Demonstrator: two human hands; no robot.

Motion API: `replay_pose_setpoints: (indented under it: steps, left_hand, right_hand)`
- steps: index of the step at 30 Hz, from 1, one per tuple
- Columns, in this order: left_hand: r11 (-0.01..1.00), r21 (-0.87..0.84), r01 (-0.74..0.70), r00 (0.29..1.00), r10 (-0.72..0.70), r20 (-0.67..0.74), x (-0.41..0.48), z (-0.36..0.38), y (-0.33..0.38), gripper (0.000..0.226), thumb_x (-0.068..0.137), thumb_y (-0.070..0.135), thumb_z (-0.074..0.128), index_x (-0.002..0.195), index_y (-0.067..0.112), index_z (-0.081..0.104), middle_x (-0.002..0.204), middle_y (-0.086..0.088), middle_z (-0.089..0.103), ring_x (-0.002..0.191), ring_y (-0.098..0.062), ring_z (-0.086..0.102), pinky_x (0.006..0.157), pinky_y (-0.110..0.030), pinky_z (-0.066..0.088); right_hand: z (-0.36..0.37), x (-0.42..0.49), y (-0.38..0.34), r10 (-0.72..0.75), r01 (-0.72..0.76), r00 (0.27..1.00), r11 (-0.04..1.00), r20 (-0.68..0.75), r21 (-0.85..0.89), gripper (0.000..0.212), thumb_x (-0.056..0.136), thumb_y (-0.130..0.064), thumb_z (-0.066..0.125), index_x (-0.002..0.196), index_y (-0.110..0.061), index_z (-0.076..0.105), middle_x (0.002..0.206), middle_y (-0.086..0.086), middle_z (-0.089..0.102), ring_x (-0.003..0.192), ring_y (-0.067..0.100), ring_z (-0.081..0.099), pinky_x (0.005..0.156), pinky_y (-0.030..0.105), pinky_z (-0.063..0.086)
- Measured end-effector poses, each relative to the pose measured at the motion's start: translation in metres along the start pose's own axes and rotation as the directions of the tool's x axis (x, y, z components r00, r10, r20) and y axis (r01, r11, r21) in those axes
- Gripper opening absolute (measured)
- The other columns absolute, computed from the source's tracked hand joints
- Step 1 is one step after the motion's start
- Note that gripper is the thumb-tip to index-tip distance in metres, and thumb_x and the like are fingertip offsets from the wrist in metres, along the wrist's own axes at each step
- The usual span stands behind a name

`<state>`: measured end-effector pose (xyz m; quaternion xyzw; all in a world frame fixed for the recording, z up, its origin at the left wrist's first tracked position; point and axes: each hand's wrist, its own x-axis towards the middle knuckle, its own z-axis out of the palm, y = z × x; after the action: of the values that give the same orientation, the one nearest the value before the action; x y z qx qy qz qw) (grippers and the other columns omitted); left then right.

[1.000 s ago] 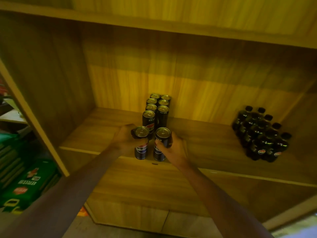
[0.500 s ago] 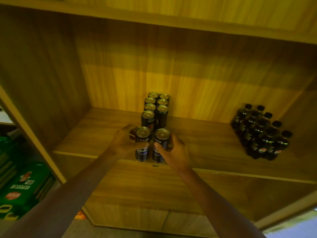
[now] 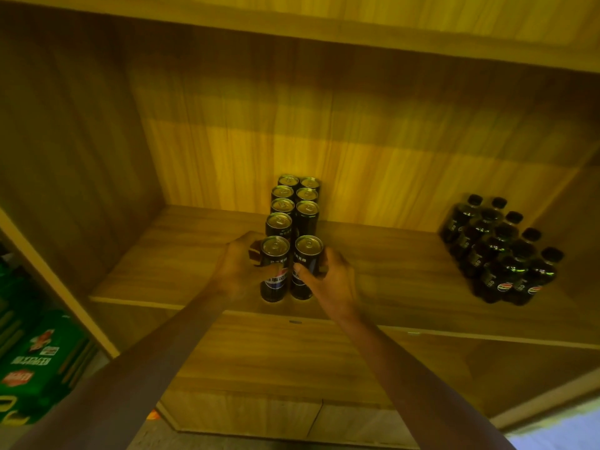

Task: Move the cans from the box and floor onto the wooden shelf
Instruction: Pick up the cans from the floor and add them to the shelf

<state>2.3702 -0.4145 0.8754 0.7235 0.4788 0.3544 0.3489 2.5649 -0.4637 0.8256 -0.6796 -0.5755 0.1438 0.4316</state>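
Black with a blue logo, the front left can point(image 3: 275, 287) stands in the curled fingers of the left hand point(image 3: 240, 267); just beside it, the right hand point(image 3: 331, 284) clasps the front right can point(image 3: 308, 258). Both rest upright near the front edge of the wooden shelf point(image 3: 181, 254). Beyond the fingertips, rows of cans point(image 3: 293, 203) reach the back wall; bottles point(image 3: 500, 254) stand well right of the right fingers
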Motion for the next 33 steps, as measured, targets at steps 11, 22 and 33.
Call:
replay_pose_setpoints:
  steps: [11, 22, 33]
  left_hand:
    - [1.000, 0.010, 0.004, 1.000, -0.004, -0.007, 0.019, 0.006, -0.004, 0.057, 0.068, 0.014, 0.085, 0.119, 0.015, 0.059, 0.113, 0.000, 0.067, 0.097, -0.015, 0.065, 0.079, -0.030, 0.057]
    - [0.999, 0.048, -0.009, 1.000, 0.009, -0.002, 0.021, 0.005, -0.003, 0.058, 0.070, 0.016, 0.084, 0.121, 0.015, 0.058, 0.115, 0.000, 0.066, 0.096, -0.012, 0.063, 0.078, -0.026, 0.056]
    - [0.999, 0.048, 0.021, 0.999, -0.023, 0.042, 0.022, 0.004, -0.009, 0.061, 0.072, 0.027, 0.083, 0.124, 0.018, 0.054, 0.110, 0.006, 0.063, 0.097, -0.013, 0.063, 0.077, -0.028, 0.055]
  right_hand:
    - [0.011, 0.046, 0.002, -0.016, 0.016, 1.000, 1.000, -0.022, -0.016, 0.053, 0.087, -0.043, 0.073, 0.125, -0.010, 0.057, 0.116, 0.007, 0.065, 0.096, 0.013, 0.060, 0.069, 0.015, 0.042]
    - [0.015, 0.058, 0.006, -0.055, 0.055, 0.998, 0.998, -0.015, 0.029, 0.051, 0.086, -0.037, 0.075, 0.126, -0.010, 0.057, 0.119, 0.007, 0.066, 0.104, 0.017, 0.063, 0.080, 0.026, 0.054]
    - [0.011, 0.058, 0.001, -0.032, 0.037, 0.996, 0.997, 0.080, -0.066, 0.055, 0.091, -0.044, 0.068, 0.132, -0.010, 0.054, 0.126, 0.010, 0.064, 0.113, 0.023, 0.063, 0.089, 0.034, 0.054]
